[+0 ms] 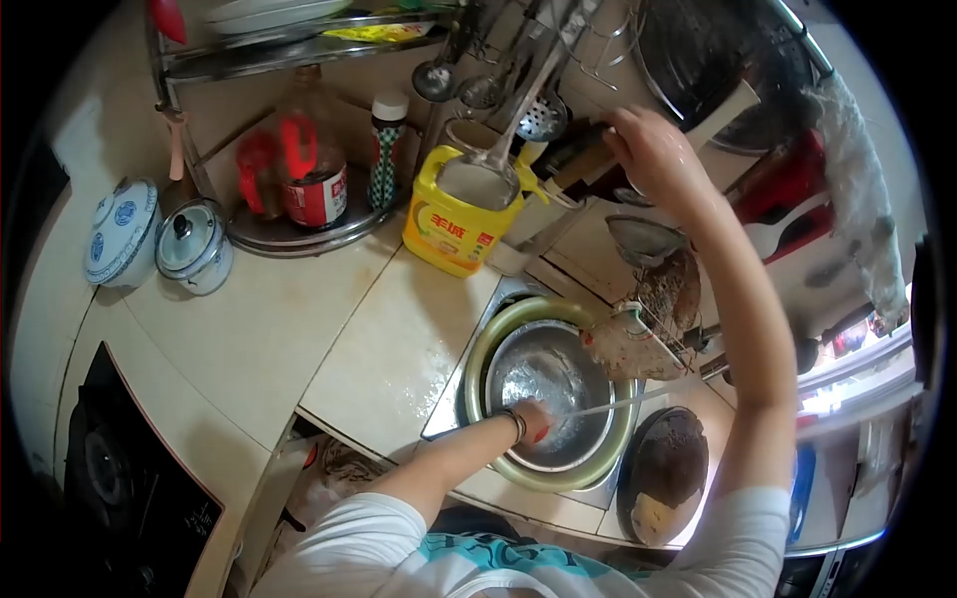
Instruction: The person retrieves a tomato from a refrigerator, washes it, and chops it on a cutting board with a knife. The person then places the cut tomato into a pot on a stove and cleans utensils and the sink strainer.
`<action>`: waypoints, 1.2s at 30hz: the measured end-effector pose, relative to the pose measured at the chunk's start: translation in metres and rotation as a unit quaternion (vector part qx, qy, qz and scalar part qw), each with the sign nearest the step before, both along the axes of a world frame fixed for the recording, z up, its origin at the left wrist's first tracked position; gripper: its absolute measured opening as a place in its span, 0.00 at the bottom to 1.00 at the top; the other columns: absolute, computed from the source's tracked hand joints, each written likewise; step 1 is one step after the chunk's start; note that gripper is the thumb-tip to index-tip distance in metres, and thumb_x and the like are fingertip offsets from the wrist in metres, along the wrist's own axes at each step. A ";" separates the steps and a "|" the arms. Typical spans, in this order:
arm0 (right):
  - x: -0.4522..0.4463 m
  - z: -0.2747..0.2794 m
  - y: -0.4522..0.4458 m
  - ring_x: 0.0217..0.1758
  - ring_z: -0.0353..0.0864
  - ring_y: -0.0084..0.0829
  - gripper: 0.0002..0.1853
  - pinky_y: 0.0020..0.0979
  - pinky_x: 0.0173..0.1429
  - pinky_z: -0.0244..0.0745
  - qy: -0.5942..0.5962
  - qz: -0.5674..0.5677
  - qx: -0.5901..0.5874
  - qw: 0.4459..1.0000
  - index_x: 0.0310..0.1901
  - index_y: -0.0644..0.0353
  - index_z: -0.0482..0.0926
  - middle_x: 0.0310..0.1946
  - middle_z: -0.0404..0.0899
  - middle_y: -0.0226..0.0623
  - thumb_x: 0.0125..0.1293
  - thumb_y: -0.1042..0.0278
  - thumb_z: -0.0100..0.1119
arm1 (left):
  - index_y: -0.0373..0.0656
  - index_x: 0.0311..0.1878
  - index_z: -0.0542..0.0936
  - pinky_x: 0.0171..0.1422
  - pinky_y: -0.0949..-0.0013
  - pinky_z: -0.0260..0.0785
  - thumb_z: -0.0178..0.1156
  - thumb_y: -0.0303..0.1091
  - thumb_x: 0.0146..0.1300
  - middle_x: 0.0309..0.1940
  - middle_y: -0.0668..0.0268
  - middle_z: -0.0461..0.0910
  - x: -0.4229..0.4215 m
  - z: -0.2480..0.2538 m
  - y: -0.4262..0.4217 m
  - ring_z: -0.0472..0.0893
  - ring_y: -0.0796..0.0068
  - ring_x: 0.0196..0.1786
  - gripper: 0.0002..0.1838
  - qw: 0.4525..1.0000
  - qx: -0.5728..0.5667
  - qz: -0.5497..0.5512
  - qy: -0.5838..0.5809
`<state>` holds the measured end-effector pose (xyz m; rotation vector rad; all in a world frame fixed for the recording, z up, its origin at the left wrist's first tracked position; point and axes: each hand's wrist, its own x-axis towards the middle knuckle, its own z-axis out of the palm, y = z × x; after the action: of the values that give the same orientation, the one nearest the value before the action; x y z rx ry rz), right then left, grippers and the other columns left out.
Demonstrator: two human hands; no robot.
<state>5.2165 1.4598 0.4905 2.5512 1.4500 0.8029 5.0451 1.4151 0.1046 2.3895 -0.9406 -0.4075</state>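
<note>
A shiny metal basin [501, 374] sits inside a larger green basin [479, 351] in the sink, with water in it. My left hand [535, 424] is down inside the metal basin, where a thin stream of water comes in from the right. Its fingers are partly hidden by water and glare. My right hand [653, 154] is raised at the back, looking wet, its fingers curled down beside a brown wooden piece [586, 167] among the upright utensils. What those fingers hold, if anything, is hidden.
A yellow jug [457, 224] with a ladle [493, 174] over it stands behind the sink. Clear bag-like plastic [628, 344] lies at the basin's right rim. A dark oval object [666, 463] rests further right. Lidded pots [194, 247] and a black cooktop [120, 468] are on the left.
</note>
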 end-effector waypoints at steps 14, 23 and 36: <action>0.103 0.009 0.056 0.45 0.75 0.43 0.33 0.35 0.48 0.68 0.212 -0.224 -0.316 0.897 0.45 0.64 0.74 0.41 0.76 0.48 0.42 0.46 0.65 | 0.46 0.42 0.78 0.53 0.60 0.65 0.59 0.52 0.45 0.43 0.52 0.75 0.020 -0.001 -0.008 0.73 0.54 0.48 0.24 0.988 -0.035 0.050 0.143; 0.050 0.103 0.057 0.43 0.75 0.45 0.29 0.37 0.46 0.69 0.045 -0.254 -0.385 0.886 0.43 0.67 0.75 0.37 0.76 0.51 0.45 0.49 0.63 | 0.44 0.52 0.70 0.58 0.61 0.61 0.72 0.49 0.28 0.51 0.50 0.66 0.016 0.027 0.004 0.67 0.52 0.55 0.43 0.988 0.015 -0.041 0.149; 0.034 0.133 0.016 0.29 0.76 0.41 0.19 0.36 0.35 0.68 0.064 -0.211 -0.310 0.925 0.29 0.68 0.77 0.23 0.75 0.47 0.47 0.56 0.62 | 0.36 0.42 0.74 0.50 0.64 0.68 0.73 0.50 0.26 0.42 0.52 0.75 0.025 0.018 -0.004 0.75 0.55 0.46 0.38 0.987 -0.004 -0.031 0.159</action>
<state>5.2509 1.4754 0.6239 2.2925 0.9115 0.0834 5.0705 1.4111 0.1228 2.2040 -0.8661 -0.7814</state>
